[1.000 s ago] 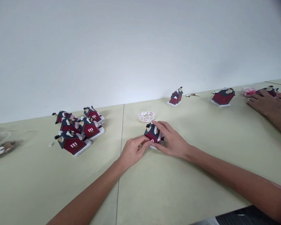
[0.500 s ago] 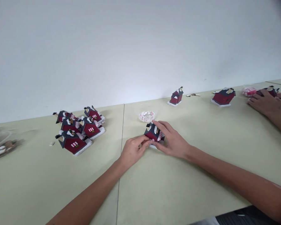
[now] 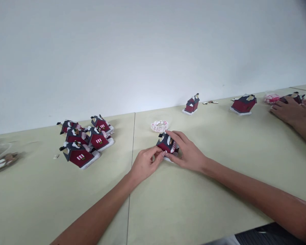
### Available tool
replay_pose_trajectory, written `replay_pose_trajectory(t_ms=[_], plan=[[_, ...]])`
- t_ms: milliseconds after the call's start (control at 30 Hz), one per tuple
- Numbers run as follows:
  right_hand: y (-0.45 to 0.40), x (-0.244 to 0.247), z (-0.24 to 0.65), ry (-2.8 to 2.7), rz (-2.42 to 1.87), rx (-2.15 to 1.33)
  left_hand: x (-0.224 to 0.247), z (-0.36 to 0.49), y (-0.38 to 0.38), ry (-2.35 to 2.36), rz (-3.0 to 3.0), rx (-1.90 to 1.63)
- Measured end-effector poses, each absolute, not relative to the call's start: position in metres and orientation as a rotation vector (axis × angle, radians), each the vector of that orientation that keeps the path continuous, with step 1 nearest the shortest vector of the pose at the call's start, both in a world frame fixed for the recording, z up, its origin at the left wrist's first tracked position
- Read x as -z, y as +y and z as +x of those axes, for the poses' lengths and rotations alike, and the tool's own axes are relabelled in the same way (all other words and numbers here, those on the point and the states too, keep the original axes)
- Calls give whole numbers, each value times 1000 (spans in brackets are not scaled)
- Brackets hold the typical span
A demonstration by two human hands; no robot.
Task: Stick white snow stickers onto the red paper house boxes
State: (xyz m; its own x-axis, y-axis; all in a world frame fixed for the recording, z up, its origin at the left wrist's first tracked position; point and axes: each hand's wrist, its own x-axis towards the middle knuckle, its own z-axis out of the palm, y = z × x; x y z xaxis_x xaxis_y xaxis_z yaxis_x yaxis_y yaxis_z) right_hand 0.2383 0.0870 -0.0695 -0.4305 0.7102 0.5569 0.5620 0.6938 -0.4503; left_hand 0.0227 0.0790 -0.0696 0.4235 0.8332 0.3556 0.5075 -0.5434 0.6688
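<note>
1. Here, the person's left hand (image 3: pixel 146 165) has thumb and fingers drawn narrow at the front wall of a small red house (image 3: pixel 164 144); whether they also pinch some tiny piece cannot be told.
2. The right hand (image 3: pixel 191 154) spans that same house, index fingertip up at its dark roof and thumb low at its front, holding it between them on the table (image 3: pixel 206 200).
3. Just beyond the right index fingertip lies a clear dish (image 3: pixel 152 127) with red-and-white pieces around its inside.
4. Well to the left of the fingers, a group of five similar houses (image 3: pixel 80 156) stands close together; farther left, a blurred round container (image 3: pixel 0 168) holds white and brown bits.
5. Beyond the fingers and to the right stand a narrow-looking house (image 3: pixel 191 106) and another house (image 3: pixel 243 105).
6. Farthest right of the fingers, a co-worker's hand (image 3: pixel 290 110) rests against another dark-roofed house, beside a pink-and-white bundle (image 3: pixel 271 98).
</note>
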Motion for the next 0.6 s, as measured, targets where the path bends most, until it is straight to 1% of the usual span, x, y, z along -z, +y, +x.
replay_pose_trajectory(t_ms=[600], plan=[[86,68,237,-2132,-975,-288,70,22,80,1148,2226,-948]])
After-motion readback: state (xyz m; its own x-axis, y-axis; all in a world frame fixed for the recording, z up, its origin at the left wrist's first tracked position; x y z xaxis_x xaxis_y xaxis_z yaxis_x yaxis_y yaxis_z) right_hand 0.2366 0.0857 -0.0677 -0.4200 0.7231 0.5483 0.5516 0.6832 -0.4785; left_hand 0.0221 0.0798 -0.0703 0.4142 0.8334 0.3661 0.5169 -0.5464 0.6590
